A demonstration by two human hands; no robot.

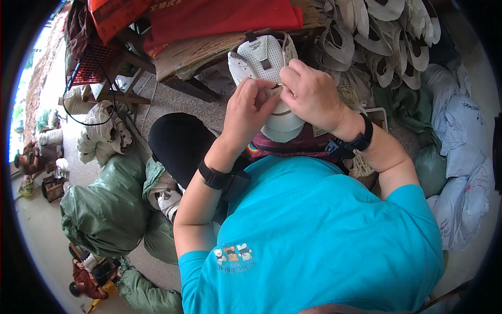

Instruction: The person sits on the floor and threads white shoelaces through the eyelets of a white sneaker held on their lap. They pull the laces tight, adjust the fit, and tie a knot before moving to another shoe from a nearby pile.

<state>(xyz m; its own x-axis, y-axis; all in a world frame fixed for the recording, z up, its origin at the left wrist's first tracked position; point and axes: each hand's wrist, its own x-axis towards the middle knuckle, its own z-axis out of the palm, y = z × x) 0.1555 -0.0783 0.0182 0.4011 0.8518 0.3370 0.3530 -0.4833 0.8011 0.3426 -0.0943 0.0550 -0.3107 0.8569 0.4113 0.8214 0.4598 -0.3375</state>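
Observation:
A white shoe upper [265, 56] with a mesh tongue and dark inner collar lies in front of me, its rounded toe [283, 131] toward my body. My left hand [246, 107] is at the left side of the upper, thumb and fingers bent in a pinch at its opening. Against the right side, my right hand [312, 97] is closed, thumb and forefinger pressed together close to the left fingertips. Whatever the right fingers pinch is too small to make out. Beneath the toe shows dark red striped cloth [303, 142].
A wooden bench [180, 63] with red cloth [225, 23] stands ahead. Many pale shoe uppers [387, 39] hang at the upper right, above cream laces [353, 97]. Green sacks [107, 204] fill the left, white bags [465, 141] the right. Other people [89, 277] sit at the far left.

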